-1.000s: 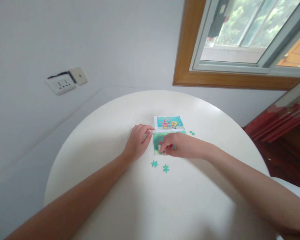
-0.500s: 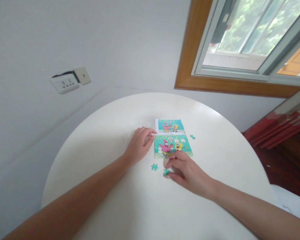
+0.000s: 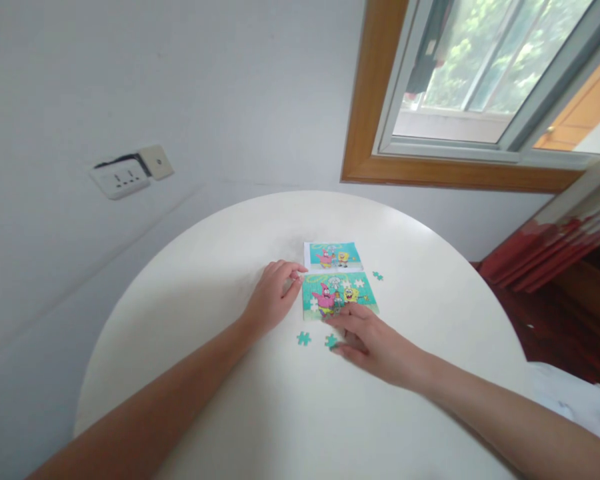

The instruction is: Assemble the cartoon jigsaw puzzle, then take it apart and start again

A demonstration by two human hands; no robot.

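Head view: a round, glossy white tabletop [image 3: 205, 280] carries everything at hand. Over its middle, from the right, the right hand [image 3: 373, 343] has its grip spread, thumb and forefinger apart, nothing lifted. The left hand [image 3: 273, 293] rests farther left, its grip loosely parted, holding nothing. Between them lies a flat rectangular turquoise cartoon jigsaw [image 3: 330, 297] with three white gaps. Just past its far edge is a smaller printed paper sheet [image 3: 333, 256] with a similar scene. Smallest are three loose turquoise knobbed bits: a near-left piece [image 3: 304, 339], a near-right piece [image 3: 331, 340] by the right thumb, and a far-right piece [image 3: 377, 275]. I'd worry about the right fingers catching the jigsaw's near edge and jogging it apart, or a clumsy pinch sending the near-right piece skidding.
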